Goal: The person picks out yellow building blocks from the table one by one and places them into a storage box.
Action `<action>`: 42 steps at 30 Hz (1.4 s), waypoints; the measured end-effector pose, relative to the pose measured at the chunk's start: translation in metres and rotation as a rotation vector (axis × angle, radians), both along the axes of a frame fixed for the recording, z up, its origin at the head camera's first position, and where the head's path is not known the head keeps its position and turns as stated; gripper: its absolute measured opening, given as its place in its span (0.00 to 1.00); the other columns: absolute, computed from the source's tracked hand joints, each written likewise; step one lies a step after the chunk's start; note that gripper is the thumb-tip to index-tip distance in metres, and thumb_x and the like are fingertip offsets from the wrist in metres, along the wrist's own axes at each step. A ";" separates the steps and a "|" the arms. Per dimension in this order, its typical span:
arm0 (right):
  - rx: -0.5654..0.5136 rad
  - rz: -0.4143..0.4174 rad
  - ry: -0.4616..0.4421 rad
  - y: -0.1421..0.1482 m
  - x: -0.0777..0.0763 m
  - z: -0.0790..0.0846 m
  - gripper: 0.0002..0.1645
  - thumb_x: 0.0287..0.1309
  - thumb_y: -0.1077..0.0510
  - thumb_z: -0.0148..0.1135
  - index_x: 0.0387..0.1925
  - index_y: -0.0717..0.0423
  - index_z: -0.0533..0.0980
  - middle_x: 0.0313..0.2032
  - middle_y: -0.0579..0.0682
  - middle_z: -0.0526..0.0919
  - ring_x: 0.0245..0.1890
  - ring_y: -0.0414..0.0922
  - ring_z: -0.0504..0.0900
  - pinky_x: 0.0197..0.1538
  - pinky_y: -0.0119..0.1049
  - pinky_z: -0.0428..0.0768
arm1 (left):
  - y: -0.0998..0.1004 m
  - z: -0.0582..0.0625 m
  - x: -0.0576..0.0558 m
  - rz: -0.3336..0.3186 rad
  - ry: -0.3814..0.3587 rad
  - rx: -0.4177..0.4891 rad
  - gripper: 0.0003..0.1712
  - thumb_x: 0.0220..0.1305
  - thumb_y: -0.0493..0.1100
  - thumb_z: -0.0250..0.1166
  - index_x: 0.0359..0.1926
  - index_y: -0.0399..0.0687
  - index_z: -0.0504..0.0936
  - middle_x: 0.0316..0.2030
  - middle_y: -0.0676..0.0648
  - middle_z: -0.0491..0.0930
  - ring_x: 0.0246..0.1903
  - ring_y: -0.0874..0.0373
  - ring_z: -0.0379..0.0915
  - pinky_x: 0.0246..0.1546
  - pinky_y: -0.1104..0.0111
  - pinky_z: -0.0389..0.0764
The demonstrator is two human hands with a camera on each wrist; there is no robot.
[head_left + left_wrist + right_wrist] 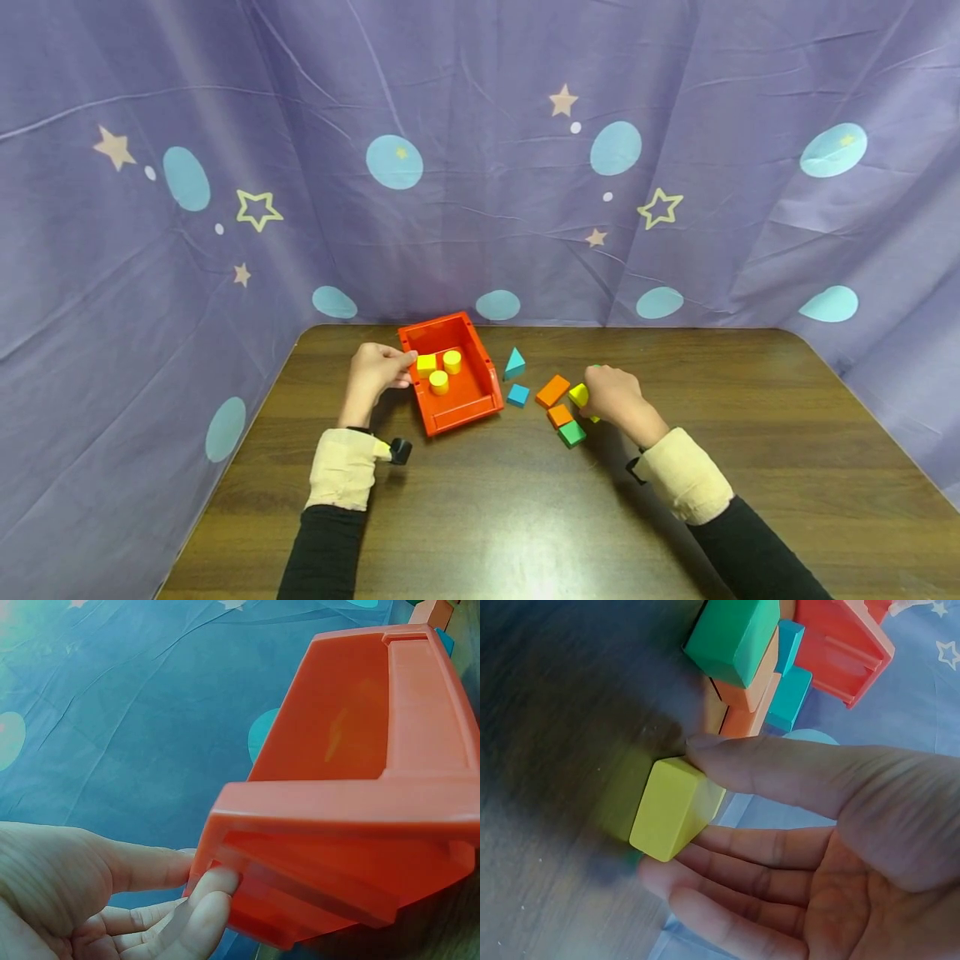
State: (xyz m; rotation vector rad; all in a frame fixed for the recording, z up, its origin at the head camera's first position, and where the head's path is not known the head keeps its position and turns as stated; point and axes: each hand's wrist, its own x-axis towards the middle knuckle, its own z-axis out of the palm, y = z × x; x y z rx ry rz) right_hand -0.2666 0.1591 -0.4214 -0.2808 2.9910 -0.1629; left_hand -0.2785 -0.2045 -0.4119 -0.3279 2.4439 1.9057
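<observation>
My left hand (375, 371) pinches the left wall of a red open bin (468, 408), thumb and fingers on either side in the left wrist view. Inside the bin lie a yellow cube (426, 365) and two yellow cylinders, one nearer (438, 382) and one farther (452, 362). To the right of the bin, my right hand (613, 393) reaches down to the table. Its thumb and fingers hold a yellow block (664, 810) between them. More yellow (579, 395) shows beside the hand, which partly covers it.
Between bin and right hand lie a blue triangular block (514, 365), a small blue block (518, 395), a larger orange block (553, 391), a smaller orange block (559, 416) and a green block (572, 433). A purple patterned curtain (480, 217) hangs behind the wooden table (465, 508).
</observation>
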 end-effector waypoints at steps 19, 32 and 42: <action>-0.015 0.013 0.011 0.001 0.002 0.002 0.19 0.49 0.58 0.79 0.23 0.55 0.72 0.23 0.50 0.74 0.25 0.48 0.74 0.23 0.39 0.73 | 0.000 0.000 -0.001 0.002 -0.017 -0.009 0.15 0.68 0.37 0.67 0.43 0.22 0.81 0.17 0.51 0.79 0.14 0.66 0.78 0.22 0.73 0.88; -0.025 0.024 0.013 0.003 0.003 0.002 0.18 0.48 0.61 0.77 0.21 0.55 0.72 0.22 0.50 0.74 0.23 0.47 0.73 0.22 0.39 0.71 | 0.000 0.000 -0.001 0.004 -0.030 0.007 0.18 0.68 0.36 0.67 0.46 0.20 0.79 0.18 0.49 0.80 0.14 0.66 0.77 0.26 0.67 0.90; -0.026 0.026 0.014 0.004 0.005 0.006 0.17 0.48 0.61 0.76 0.22 0.55 0.72 0.22 0.50 0.75 0.23 0.47 0.74 0.22 0.40 0.73 | 0.000 0.000 -0.002 0.006 -0.038 -0.006 0.17 0.68 0.37 0.68 0.46 0.22 0.80 0.16 0.51 0.79 0.13 0.67 0.77 0.30 0.64 0.91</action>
